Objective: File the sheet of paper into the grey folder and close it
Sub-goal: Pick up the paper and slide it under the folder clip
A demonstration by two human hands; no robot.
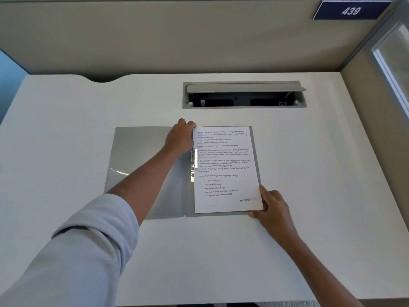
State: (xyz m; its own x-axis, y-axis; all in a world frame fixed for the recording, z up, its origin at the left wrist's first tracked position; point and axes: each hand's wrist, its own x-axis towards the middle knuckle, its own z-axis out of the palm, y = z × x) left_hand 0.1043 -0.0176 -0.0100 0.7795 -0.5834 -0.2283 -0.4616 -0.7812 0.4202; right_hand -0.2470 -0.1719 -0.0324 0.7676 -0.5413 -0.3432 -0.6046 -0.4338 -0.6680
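Paper point(225, 169) lies printed side up on the right-hand half of the open grey folder point(141, 165), which is spread flat on the white desk point(199, 251). The sheet's left edge sits against the metal clip point(193, 161) at the spine, though whether that edge is tucked under the clip or only butted up to it cannot be made out.

The person's left hand point(179, 136) reaches across the folder's left flap, its fingers curled down at the sheet's top left corner; it seems to pinch or press that corner, but the fingertips are hidden, so the exact grip cannot be told. The right hand point(271, 207) is loosely open at the bottom right corner, thumb lying on the paper's edge and fingers alongside it, steadying rather than clasping.

The sheet sits slightly askew in the folder, its lower right corner reaching the cover's edge. If the clip comes down while it lies like this, the page would likely be held crooked and a corner could stick out and crease when the cover shuts. Letting go with the right hand too soon could let the sheet pivot around the left hand's corner. The left forearm lies over the flap that must fold across, so it has to clear first, or the flap may drag the page loose.

Behind the folder, the desk's cable tray point(244, 95) stands open.
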